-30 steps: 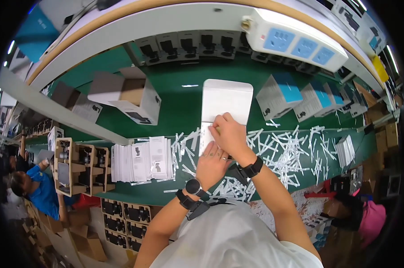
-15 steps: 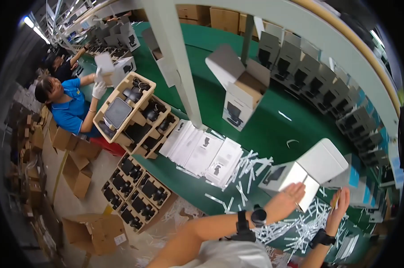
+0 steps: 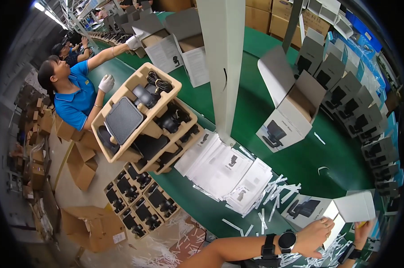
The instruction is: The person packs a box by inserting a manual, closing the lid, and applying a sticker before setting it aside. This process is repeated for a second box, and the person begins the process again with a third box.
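View has swung left along the line since a second ago; the power strip overhead is out of frame.

Far left: a co-worker in a blue shirt [image 3: 75, 99] reaches across the green counter [image 3: 255, 129] with white-gloved hands.

Left of centre: stacked moulded pulp trays [image 3: 141, 118] holding black parts, now prominent. Right of them, fanned white leaflets [image 3: 224, 172], then loose white paper strips [image 3: 275, 196].

Centre-right, far: open white carton [image 3: 291, 111], flaps up.

Near right: the white product box [image 3: 320, 210], earlier flat in front under both hands, now sits at the near right edge, flap raised. Left hand [image 3: 316, 236], fingers loosely spread, rests against its near side. Right hand [image 3: 362, 228] is mostly cut off beyond the flap, pinching something yellow; its grip I cannot tell.

Judgement: the box is being moved aside.
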Motion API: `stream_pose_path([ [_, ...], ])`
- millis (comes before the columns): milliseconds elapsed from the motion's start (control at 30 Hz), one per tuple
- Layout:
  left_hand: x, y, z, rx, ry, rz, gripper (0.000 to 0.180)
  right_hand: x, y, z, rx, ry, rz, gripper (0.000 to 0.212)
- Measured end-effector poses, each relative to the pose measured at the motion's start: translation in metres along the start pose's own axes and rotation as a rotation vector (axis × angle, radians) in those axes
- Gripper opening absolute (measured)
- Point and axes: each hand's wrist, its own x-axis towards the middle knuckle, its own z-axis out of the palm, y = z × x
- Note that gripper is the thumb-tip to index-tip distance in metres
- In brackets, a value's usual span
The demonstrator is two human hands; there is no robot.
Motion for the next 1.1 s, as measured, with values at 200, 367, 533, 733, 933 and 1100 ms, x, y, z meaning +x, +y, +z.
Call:
stream_pose_path([
  [200, 0.003, 0.006, -0.003, -0.311, 0.333, -0.055, 0.062, -0.069, -0.016, 0.129, -0.883, -0.513, -0.076, 0.02],
  [367, 0.003, 0.002, -0.01, -0.417, 0.372, -0.069, 0.048, -0.09, -0.008, 0.133, -1.267, -0.316, -0.154, 0.01],
  [533, 0.004, 0.004, -0.033, -0.43, 0.548, 0.174, 0.042, -0.107, 0.004, 0.15, -1.108, -0.507, -0.525, 0.009],
  [733, -0.006, -0.007, -0.009, -0.461, 0.381, 0.142, 0.044, -0.127, 0.0, 0.17, -1.129, -0.576, -0.45, 0.009],
  [933, -0.007, -0.013, -0.007, -0.478, 0.356, 0.141, 0.034, -0.118, 0.02, 0.167, -1.143, -0.382, -0.628, 0.022],
  [1100, -0.012, -0.016, -0.015, -0.479, 0.288, 0.122, 0.032, -0.113, 0.023, 0.16, -1.073, -0.55, -0.743, 0.026],
])
